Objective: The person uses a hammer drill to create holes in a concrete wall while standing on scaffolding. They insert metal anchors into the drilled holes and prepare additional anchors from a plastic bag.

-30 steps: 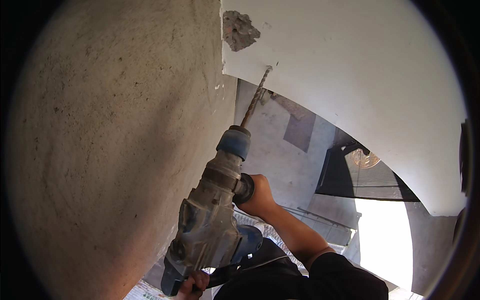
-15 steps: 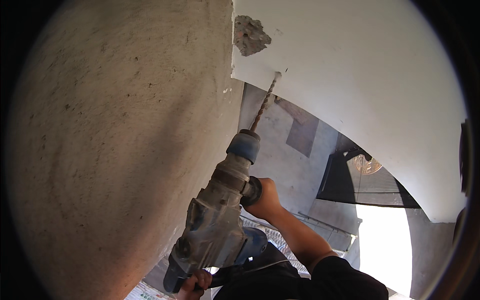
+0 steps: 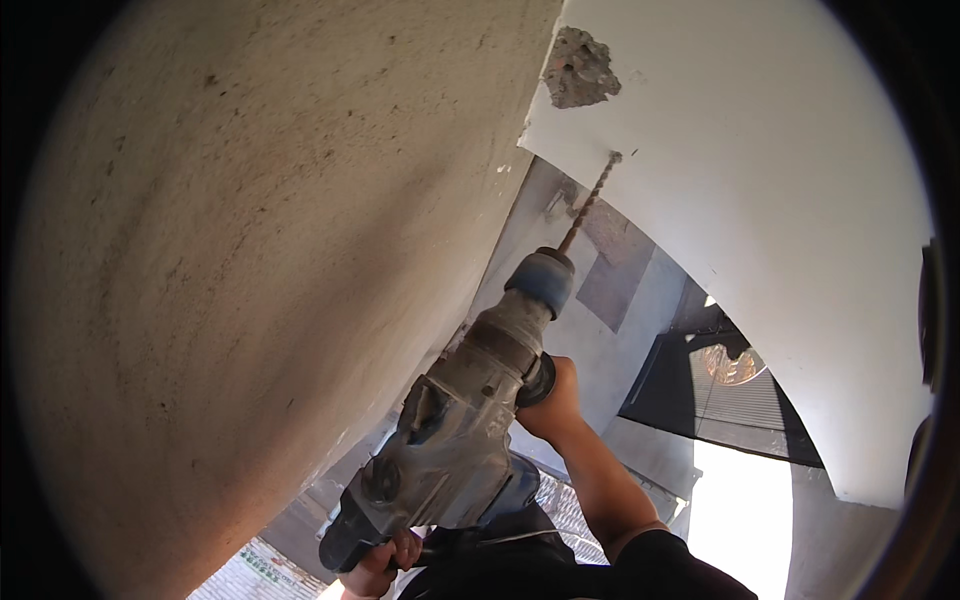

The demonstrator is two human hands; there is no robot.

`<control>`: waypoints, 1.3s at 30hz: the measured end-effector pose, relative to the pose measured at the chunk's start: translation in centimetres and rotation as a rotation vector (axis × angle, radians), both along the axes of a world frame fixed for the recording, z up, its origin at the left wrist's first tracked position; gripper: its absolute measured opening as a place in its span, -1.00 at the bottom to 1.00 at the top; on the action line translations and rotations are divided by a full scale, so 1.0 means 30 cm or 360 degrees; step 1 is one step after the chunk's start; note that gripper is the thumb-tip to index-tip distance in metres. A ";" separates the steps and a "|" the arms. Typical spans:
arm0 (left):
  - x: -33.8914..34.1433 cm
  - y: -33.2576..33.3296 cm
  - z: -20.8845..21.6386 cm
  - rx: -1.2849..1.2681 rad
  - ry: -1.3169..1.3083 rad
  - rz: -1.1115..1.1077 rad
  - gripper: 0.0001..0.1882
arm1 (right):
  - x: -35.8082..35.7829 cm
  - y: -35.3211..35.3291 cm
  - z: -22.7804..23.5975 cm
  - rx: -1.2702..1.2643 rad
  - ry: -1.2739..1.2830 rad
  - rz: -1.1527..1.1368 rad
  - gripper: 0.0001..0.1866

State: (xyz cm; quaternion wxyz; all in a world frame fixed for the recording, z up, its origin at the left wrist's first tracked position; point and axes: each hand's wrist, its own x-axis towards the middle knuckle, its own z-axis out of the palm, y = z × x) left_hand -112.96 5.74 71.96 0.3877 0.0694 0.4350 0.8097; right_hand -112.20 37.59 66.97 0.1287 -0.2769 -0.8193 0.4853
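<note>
So the side handle (image 3: 538, 382) is clamped tight in the right hand (image 3: 556, 402), right of centre, and the rear handle (image 3: 348, 540) is gripped by the curled fingers of the left hand (image 3: 380, 566) at lower left. The drill (image 3: 465, 415) itself is slanted between them through the lower middle, nose to the upper right. Its bit (image 3: 588, 205) is run up to the white slab (image 3: 750, 200), tip at a small mark near the slab's lower edge; depth can't be told. A chipped patch (image 3: 582, 70) is seen above, by the slab's left corner. The left half is taken up by the rough wall (image 3: 250, 250), its edge slanted close along the drill's left side, so not much room is shown there. More open room is seen at right, below the slab's curved edge.
</note>
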 end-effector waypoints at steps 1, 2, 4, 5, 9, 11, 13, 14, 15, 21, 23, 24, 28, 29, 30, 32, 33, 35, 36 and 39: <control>-0.001 0.010 0.008 -0.0014 -0.0166 0.0009 -0.84 | 0.002 -0.001 -0.003 0.0004 0.0008 0.0010 -0.82; -0.003 0.020 0.017 -0.0025 -0.0333 0.0011 -0.82 | 0.001 0.001 -0.005 0.0011 0.0018 -0.0007 -0.82; -0.003 0.042 0.023 -0.0098 -0.0179 0.0030 -0.71 | 0.003 0.006 -0.013 0.0006 0.0032 -0.0007 -0.82; -0.004 0.047 0.024 -0.0104 -0.0147 0.0041 -0.71 | 0.001 0.007 -0.019 -0.0005 0.0021 0.0020 -0.82; -0.008 0.059 0.019 -0.0121 -0.0080 0.0038 -0.71 | 0.005 0.011 -0.029 -0.0018 0.0098 -0.0001 -0.81; -0.007 0.063 0.019 -0.0120 -0.0116 0.0046 -0.71 | 0.011 0.013 -0.024 -0.0059 0.0081 -0.0014 -0.81; -0.003 0.064 0.025 -0.0075 -0.0188 0.0088 -0.73 | 0.012 0.015 -0.017 0.0004 0.0012 -0.0007 -0.81; -0.004 0.065 0.027 -0.0106 -0.0185 0.0094 -0.74 | 0.013 0.016 -0.012 0.0025 0.0013 0.0033 -0.81; -0.007 0.065 0.029 -0.0115 -0.0183 0.0087 -0.75 | 0.006 0.016 -0.011 0.0054 0.0026 0.0006 -0.81; -0.012 0.061 0.027 -0.0077 -0.0204 0.0048 -0.75 | -0.006 0.004 0.002 0.0114 0.0118 -0.0065 -0.82; -0.015 0.061 0.020 -0.0076 -0.0173 0.0045 -0.75 | -0.004 0.008 0.001 0.0099 0.0105 -0.0056 -0.82; -0.019 0.062 0.015 -0.0062 -0.0166 0.0038 -0.76 | -0.004 0.011 -0.001 0.0083 0.0066 -0.0044 -0.82; -0.025 0.069 -0.005 -0.0014 -0.0123 0.0072 -0.77 | -0.008 0.022 -0.017 0.0057 0.0000 -0.0005 -0.83; -0.023 0.070 -0.008 -0.0009 -0.0095 0.0088 -0.77 | -0.009 0.023 -0.019 0.0045 -0.0016 0.0021 -0.83; -0.024 0.072 -0.012 -0.0002 -0.0084 0.0107 -0.78 | -0.011 0.024 -0.022 0.0069 0.0015 0.0003 -0.83; -0.027 0.076 -0.018 0.0005 -0.0038 0.0094 -0.78 | -0.012 0.026 -0.026 0.0087 0.0030 0.0011 -0.83; -0.028 0.077 -0.019 0.0003 -0.0033 0.0094 -0.78 | -0.012 0.027 -0.026 0.0053 0.0039 -0.0003 -0.83; -0.027 0.082 -0.013 -0.0030 -0.0032 0.0086 -0.78 | -0.010 0.028 -0.026 -0.0051 0.0053 -0.0019 -0.83; -0.029 0.085 -0.011 -0.0044 -0.0033 0.0081 -0.79 | -0.010 0.030 -0.026 -0.0009 0.0040 -0.0030 -0.83; -0.029 0.091 0.006 -0.0089 -0.0200 0.0135 -0.79 | -0.012 0.037 -0.027 -0.0021 -0.0016 -0.0018 -0.82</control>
